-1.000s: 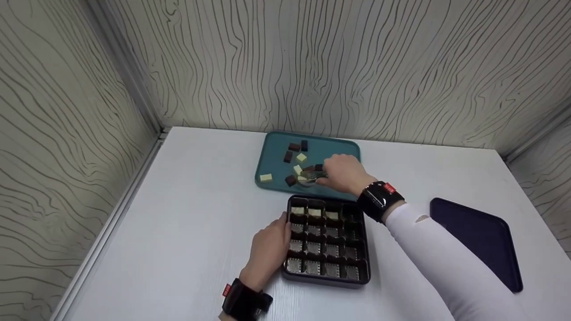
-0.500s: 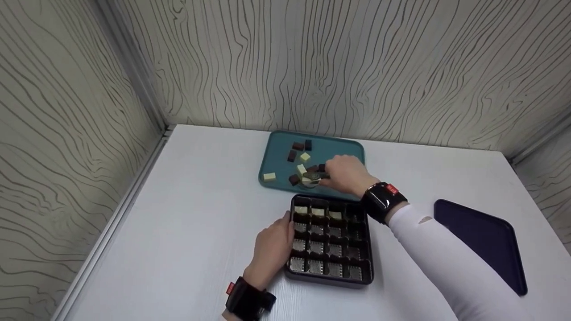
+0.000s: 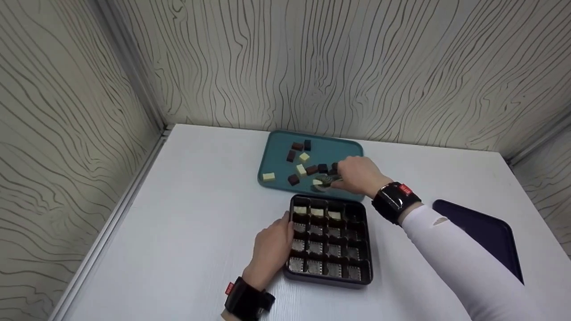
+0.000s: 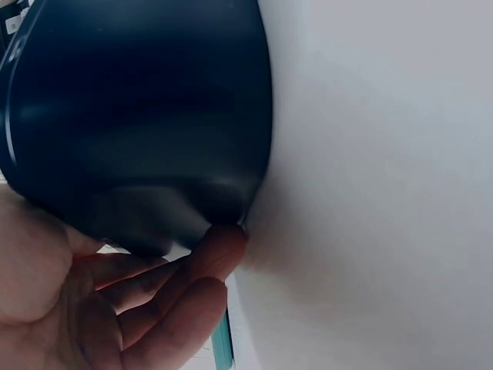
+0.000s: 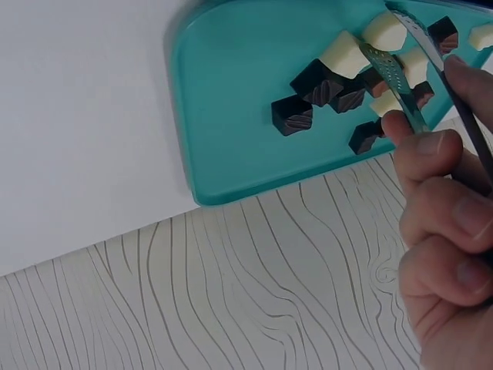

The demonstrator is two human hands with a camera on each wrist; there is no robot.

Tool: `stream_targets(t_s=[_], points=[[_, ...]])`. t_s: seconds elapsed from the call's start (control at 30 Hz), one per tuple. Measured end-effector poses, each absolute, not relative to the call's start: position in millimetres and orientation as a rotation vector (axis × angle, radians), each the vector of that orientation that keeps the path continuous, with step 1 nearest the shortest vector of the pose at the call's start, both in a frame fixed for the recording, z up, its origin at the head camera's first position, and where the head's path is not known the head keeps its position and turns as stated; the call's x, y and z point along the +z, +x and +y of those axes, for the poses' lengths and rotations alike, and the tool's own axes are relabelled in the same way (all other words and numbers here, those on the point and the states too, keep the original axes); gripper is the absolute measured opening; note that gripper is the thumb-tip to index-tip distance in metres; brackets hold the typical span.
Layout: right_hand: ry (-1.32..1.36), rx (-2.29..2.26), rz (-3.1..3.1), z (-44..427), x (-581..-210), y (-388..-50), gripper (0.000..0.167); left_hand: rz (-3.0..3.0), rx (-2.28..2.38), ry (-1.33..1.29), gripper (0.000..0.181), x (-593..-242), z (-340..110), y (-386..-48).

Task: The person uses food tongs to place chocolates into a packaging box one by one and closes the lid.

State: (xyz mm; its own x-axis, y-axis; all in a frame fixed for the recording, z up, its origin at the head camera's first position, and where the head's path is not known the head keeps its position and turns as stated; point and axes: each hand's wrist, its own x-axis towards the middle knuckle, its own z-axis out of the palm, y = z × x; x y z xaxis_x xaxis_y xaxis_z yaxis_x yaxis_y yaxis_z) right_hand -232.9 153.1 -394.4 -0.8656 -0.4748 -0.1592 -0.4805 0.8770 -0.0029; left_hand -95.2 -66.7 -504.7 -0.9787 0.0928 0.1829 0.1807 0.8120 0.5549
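My left hand (image 3: 273,243) holds the left side of a dark divided box (image 3: 329,281). In the left wrist view, bent fingers (image 4: 219,250) touch the box's smooth dark wall (image 4: 146,100). Pale chocolates (image 3: 317,212) sit in several back-row compartments. My right hand (image 3: 360,175) grips metal tongs (image 3: 326,179) low over the teal tray (image 3: 339,149). In the right wrist view, a white chocolate (image 5: 384,32) lies between the perforated tong tips. Whether both tips press it, I cannot tell. Loose dark chocolates (image 3: 293,179) and white chocolates (image 3: 268,177) lie across the tray.
A dark lid-like panel (image 3: 482,232) lies on the white table (image 3: 192,214) at the right, partly behind my sleeve (image 3: 464,258). Wood-grain patterned walls (image 3: 312,67) enclose the back and both sides.
My right hand and the tongs have shifted right over the tray, with the white chocolate between the tips. More dark chocolates now show beside them. The left hand keeps its place on the box.
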Motion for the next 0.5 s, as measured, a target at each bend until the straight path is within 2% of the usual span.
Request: stream_targets(t_s=[0.27, 0.5], points=[[-0.734, 0.020, 2.861, 151.2, -393.8, -236.9, 0.059, -2.845, -0.901, -0.222, 0.036, -504.7, -67.5, -94.8], [-0.713, -0.003, 2.808, 150.8, -390.4, -244.0, 0.062, -2.841, -0.873, -0.226, 0.036, -505.2, -66.7, -95.3]])
